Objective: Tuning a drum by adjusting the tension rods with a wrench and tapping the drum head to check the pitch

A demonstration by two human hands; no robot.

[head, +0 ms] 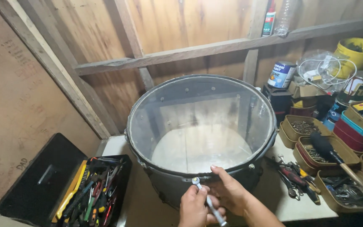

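**Wrench at the near rim of the drum**

Drum (201, 130) stands on the white table (293, 208), clear head facing up and tilted toward the camera, dark shell below. Metal hoop runs round the head with small lugs spaced along it.

Both hands low in the frame, at the drum's near edge. Left hand (195, 209) is closed around the handle of a small silver wrench (209, 202). The wrench's long axis runs from lower right up to upper left; its head sits at the hoop, right at the near rim, seemingly on a lug there, though the contact itself is too small to confirm. Right hand (227, 191) is just beside the left, fingers curled, thumb tip up on the hoop; it seems to brace against the shell, and its grip on the wrench, if any, cannot be told. Right hand is the nearer one to the rim; left holds further down the handle.

Around: open black toolbox (47, 185) to the left, crammed with screwdrivers and pliers. To the right, pliers (293, 176) loose on the table, tins of screws (303, 128), a black-bristled brush (330, 153) across one tin, paint cans (281, 75) behind. Plywood wall with timber framing at the back.

Nothing lies between hands and rim.
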